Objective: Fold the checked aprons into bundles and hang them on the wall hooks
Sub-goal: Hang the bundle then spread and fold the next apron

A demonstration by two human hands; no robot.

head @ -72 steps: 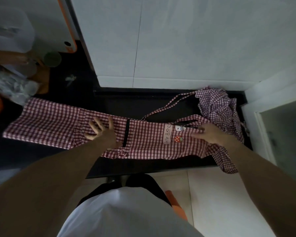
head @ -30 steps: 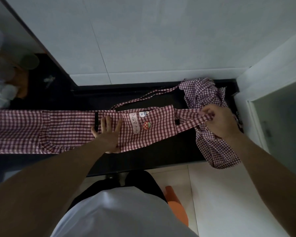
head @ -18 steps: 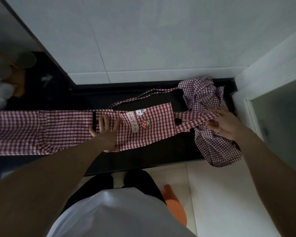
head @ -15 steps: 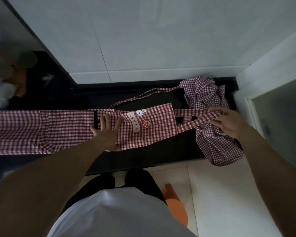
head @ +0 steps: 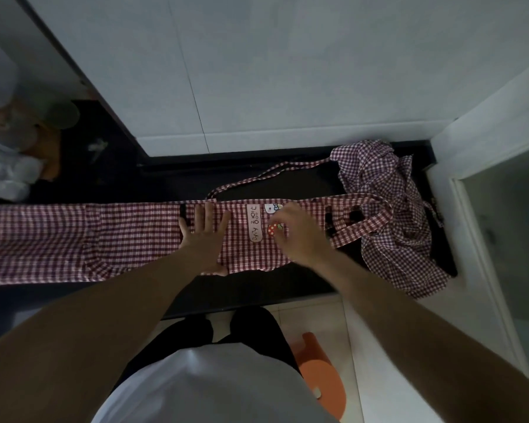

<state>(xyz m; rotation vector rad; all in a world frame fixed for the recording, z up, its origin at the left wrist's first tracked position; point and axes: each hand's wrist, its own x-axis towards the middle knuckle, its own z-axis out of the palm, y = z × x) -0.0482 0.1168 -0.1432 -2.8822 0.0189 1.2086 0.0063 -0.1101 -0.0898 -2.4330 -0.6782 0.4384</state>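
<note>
From the head camera I see the red checked apron [head: 129, 236] laid out as a long strip on the dark surface [head: 257, 288]. My left hand [head: 203, 239] lies flat on it, fingers straight and spread. My right hand [head: 297, 236] is blurred over the bib by the strawberry patch [head: 272, 228]; whether it grips cloth I cannot tell. A second checked apron [head: 391, 215] lies crumpled at the right end.
</note>
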